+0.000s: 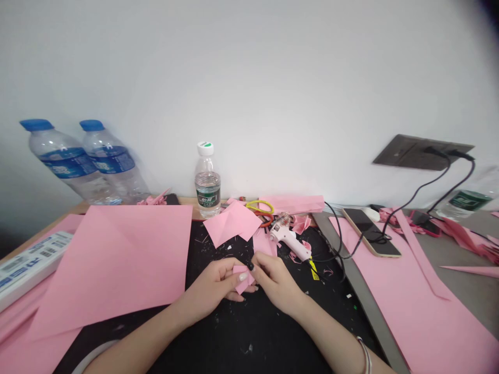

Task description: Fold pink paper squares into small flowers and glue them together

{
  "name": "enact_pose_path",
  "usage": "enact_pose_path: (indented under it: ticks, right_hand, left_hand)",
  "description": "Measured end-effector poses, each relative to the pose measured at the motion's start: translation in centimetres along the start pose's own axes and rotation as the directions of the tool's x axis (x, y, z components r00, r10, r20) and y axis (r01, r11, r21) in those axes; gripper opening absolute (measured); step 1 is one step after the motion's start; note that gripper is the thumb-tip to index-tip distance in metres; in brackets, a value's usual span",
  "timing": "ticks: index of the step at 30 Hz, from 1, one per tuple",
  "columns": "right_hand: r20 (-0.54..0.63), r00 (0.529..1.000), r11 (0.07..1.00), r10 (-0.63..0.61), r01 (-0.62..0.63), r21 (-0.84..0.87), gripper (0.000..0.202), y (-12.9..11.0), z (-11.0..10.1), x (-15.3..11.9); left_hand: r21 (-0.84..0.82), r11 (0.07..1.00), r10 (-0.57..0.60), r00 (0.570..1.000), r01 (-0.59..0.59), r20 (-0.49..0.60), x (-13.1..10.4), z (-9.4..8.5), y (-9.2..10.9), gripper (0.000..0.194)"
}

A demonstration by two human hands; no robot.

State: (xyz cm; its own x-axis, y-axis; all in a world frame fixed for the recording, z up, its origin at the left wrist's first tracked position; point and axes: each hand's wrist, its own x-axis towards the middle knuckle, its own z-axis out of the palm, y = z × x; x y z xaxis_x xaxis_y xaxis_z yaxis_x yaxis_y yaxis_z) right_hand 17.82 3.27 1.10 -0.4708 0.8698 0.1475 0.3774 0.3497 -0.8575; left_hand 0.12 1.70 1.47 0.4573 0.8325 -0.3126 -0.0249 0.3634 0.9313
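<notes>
Between my two hands is a small folded piece of pink paper (240, 285). My left hand (213, 285) grips it, thumb on top and fingers underneath. On its other side, my right hand (277, 280) pinches the paper's edge with thumb and fingers, partly hiding it. Just beyond my hands lie pink paper squares (233, 224), loosely stacked. A light-coloured glue gun (290, 241) rests behind my right hand, its cable running right. Scissors with yellow and orange handles (260, 208) lie behind the squares.
Large pink sheets (128, 254) and a white box (33, 267) lie left. Two large bottles (70, 161) and a small water bottle (208, 184) stand by the wall. A phone (370, 232), cables and more pink paper (413, 311) are on the right. Scraps litter the black mat (249, 343).
</notes>
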Motion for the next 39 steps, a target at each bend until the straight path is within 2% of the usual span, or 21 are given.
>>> enact_pose_path:
  ticks: [4, 10, 18, 31, 39]
  right_hand:
    - [0.116, 0.993, 1.000, 0.012, -0.011, -0.007, 0.032, -0.2, -0.1, 0.0]
    - [0.140, 0.989, 0.994, 0.042, -0.055, 0.091, 0.032, -0.1, 0.0, -0.1]
    - [0.120, 0.991, 0.991, 0.052, -0.067, 0.118, 0.033, 0.0, 0.3, -0.2]
    - [0.037, 0.998, 0.998, 0.045, -0.046, 0.034, 0.031, 0.0, 0.9, -0.6]
    - [0.046, 0.997, 0.998, 0.057, -0.058, 0.035, 0.030, -0.2, 1.0, -0.7]
  left_hand:
    - [0.001, 1.000, -0.014, 0.999, 0.014, 0.050, -0.1, 0.1, -0.3, 0.022]
    - [0.014, 0.998, -0.057, 0.995, 0.056, 0.078, -0.3, 0.1, 0.1, 0.025]
    - [-0.034, 0.997, -0.069, 0.991, 0.073, 0.112, -0.3, -0.2, 0.0, 0.030]
    - [-0.027, 0.997, -0.071, 0.992, 0.074, 0.106, -0.4, 0.0, 0.2, 0.030]
    - [-0.028, 0.998, -0.059, 0.992, 0.062, 0.110, -0.5, 0.1, 0.2, 0.027]
